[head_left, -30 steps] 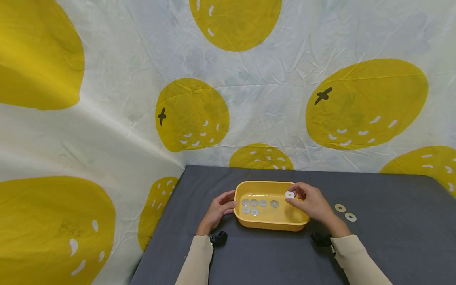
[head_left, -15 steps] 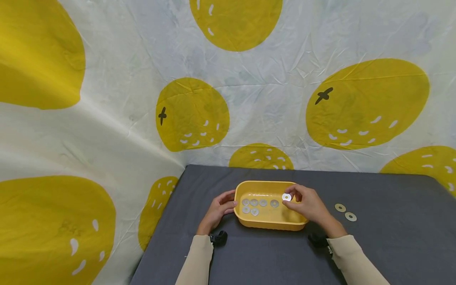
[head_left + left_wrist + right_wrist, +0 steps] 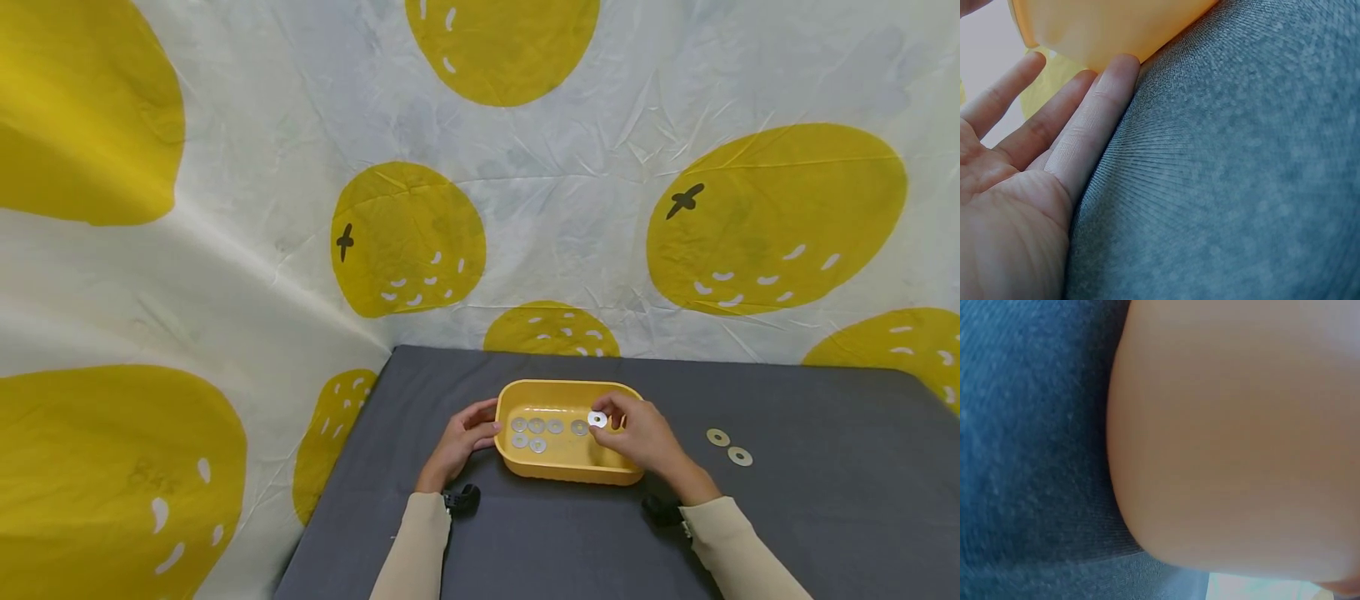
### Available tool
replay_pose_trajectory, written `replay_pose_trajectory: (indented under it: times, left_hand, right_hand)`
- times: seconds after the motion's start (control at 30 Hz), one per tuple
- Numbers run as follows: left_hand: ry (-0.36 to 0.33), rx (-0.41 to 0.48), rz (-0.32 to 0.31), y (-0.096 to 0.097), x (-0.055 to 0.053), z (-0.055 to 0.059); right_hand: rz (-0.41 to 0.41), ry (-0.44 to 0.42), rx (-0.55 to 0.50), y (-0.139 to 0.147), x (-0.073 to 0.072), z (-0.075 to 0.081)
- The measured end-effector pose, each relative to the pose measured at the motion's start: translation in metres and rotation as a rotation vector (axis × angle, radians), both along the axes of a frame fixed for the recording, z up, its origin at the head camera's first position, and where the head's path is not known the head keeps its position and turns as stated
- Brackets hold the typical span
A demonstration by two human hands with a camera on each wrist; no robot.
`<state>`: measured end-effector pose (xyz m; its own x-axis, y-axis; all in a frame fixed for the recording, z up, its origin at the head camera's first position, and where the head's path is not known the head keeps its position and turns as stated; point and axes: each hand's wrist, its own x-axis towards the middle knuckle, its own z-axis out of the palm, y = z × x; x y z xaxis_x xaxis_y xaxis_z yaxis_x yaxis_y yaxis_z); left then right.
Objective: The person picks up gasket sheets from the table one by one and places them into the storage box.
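Observation:
A yellow rectangular tray point(image 3: 566, 474) sits on the dark cloth, with several flat metal washers point(image 3: 550, 427) lying in its left half. My left hand point(image 3: 460, 440) rests against the tray's left end; the left wrist view shows its straight fingers point(image 3: 1088, 128) touching the outer wall low down. My right hand point(image 3: 636, 432) reaches over the tray's right side and pinches a washer point(image 3: 591, 417) between thumb and fingertips, face toward the head camera, just right of the nearest washer inside. In the right wrist view, blurred skin fills most of the frame and hides the fingertips.
Two more washers, one farther back point(image 3: 724, 439) and one nearer point(image 3: 747, 457), lie on the dark cloth point(image 3: 832, 492) right of the tray. A white curtain point(image 3: 562, 225) with yellow fruit prints hangs behind and along the left side.
My right hand has moved left and slightly down over the tray with the pinched washer, closer to the washers inside. My left hand has stayed at the tray's left end.

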<state>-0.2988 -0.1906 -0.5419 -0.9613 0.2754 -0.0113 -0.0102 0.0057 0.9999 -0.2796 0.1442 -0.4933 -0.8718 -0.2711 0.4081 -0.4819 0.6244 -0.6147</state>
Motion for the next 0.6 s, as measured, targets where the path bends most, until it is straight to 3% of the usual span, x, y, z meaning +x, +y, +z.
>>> replay_pose_trajectory:
  times: [0.6]
  left_hand:
    - [-0.001,0.006,-0.010,-0.001,0.000,0.002]
  right_hand:
    - [0.008,-0.038,0.120,-0.015,0.004,0.012]
